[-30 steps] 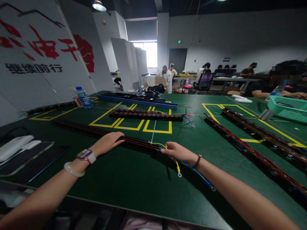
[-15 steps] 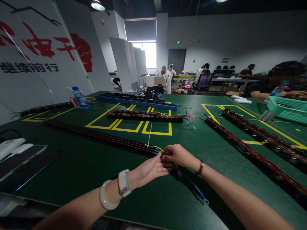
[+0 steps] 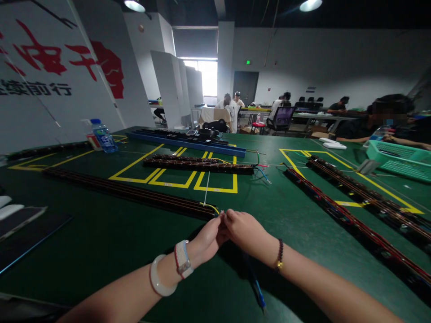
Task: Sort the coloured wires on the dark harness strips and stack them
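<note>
My left hand [image 3: 207, 237] and my right hand [image 3: 247, 231] meet at the near end of a long dark strip [image 3: 134, 193] with copper-coloured lines along it. Both are closed, fingertips pinched together around the wires that leave this end; the exact grip is hidden by the fingers. A yellow-green wire [image 3: 211, 207] runs from the strip into my fingers. Below my right hand hangs a blue wire [image 3: 257, 287], its tip pointing towards me. A white cable tie [image 3: 206, 186] sits around the strip's end, its tail sticking up.
Behind lie a shorter wired strip [image 3: 198, 165] and a blue channel [image 3: 188, 144]. Two long wired strips [image 3: 346, 215] [image 3: 367, 193] lie right, near a green basket [image 3: 400, 157]. A bottle [image 3: 103, 137] stands left. A co-worker [image 3: 387, 116] sits far right.
My left fingers, stretched out before, have curled in and closed by my right hand. The blue wire's end has swung left and nearer to me. The view has shifted slightly.
</note>
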Tool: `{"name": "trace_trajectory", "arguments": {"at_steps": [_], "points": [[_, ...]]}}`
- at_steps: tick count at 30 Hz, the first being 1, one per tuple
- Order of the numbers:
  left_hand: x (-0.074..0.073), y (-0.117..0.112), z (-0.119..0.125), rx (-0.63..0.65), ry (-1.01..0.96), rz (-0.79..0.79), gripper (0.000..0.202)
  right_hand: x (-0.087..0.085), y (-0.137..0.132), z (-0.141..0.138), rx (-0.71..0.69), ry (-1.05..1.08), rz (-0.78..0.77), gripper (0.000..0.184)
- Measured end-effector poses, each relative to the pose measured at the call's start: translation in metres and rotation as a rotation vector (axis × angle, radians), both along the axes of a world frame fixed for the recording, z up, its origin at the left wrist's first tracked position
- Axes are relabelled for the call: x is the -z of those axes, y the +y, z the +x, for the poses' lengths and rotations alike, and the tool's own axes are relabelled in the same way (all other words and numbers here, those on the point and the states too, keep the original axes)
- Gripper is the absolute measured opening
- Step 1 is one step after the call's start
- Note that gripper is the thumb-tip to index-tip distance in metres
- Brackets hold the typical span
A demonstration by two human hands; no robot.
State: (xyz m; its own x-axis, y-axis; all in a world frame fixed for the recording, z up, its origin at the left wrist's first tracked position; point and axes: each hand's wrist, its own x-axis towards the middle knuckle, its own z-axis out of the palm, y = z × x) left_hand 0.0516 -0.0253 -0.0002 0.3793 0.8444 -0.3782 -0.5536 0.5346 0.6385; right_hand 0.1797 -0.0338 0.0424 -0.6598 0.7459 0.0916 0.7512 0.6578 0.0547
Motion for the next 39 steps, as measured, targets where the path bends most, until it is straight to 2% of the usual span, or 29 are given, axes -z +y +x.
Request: {"name": "trace_trajectory", "arguments": {"at_steps": [2, 4, 6, 8, 13, 19, 20, 22, 24, 26, 30, 33, 36, 39], "points": [[0.004, 0.001, -0.002, 0.023, 0.008, 0.02, 0.019, -0.015, 0.0, 0.009, 0.031, 0.077, -0.076, 0.023], [0.005, 0.001, -0.003, 0.06, 0.011, 0.033, 0.021, -0.029, 0.0, 0.017, 0.123, 0.135, -0.132, 0.027], [0.004, 0.001, -0.005, 0.1, 0.015, 0.045, 0.023, -0.035, -0.001, 0.022, 0.214, 0.13, -0.153, 0.031], [0.003, 0.001, -0.007, 0.144, 0.008, 0.062, 0.023, -0.033, -0.003, 0.022, 0.244, 0.075, -0.181, 0.032], [0.0, 0.002, -0.01, 0.193, -0.015, 0.064, 0.026, -0.02, -0.008, 0.017, 0.188, 0.002, -0.284, 0.02], [-0.005, -0.001, -0.011, 0.222, -0.035, 0.083, 0.033, -0.038, -0.001, 0.03, 0.222, 0.219, -0.452, 0.029], [-0.006, -0.001, -0.011, 0.224, -0.037, 0.084, 0.031, -0.04, 0.002, 0.034, 0.25, 0.239, -0.444, 0.031], [-0.006, -0.002, -0.012, 0.225, -0.022, 0.078, 0.027, -0.039, 0.011, 0.04, 0.338, 0.233, -0.309, 0.03], [-0.005, -0.001, -0.012, 0.225, -0.004, 0.072, 0.024, -0.031, 0.022, 0.046, 0.423, 0.183, -0.115, 0.029], [-0.003, -0.001, -0.013, 0.217, 0.008, 0.069, 0.022, -0.018, 0.034, 0.049, 0.463, 0.124, -0.005, 0.027], [0.001, 0.001, -0.013, 0.211, 0.014, 0.074, 0.022, 0.011, 0.05, 0.049, 0.449, 0.042, -0.036, 0.024], [0.001, 0.001, -0.012, 0.219, 0.014, 0.08, 0.023, 0.025, 0.052, 0.048, 0.414, -0.019, -0.024, 0.025], [0.0, 0.001, -0.012, 0.228, 0.026, 0.087, 0.023, 0.024, 0.05, 0.048, 0.39, -0.065, -0.009, 0.025], [-0.001, 0.001, -0.012, 0.233, 0.025, 0.087, 0.023, 0.007, 0.043, 0.048, 0.363, -0.034, 0.061, 0.024]]}}
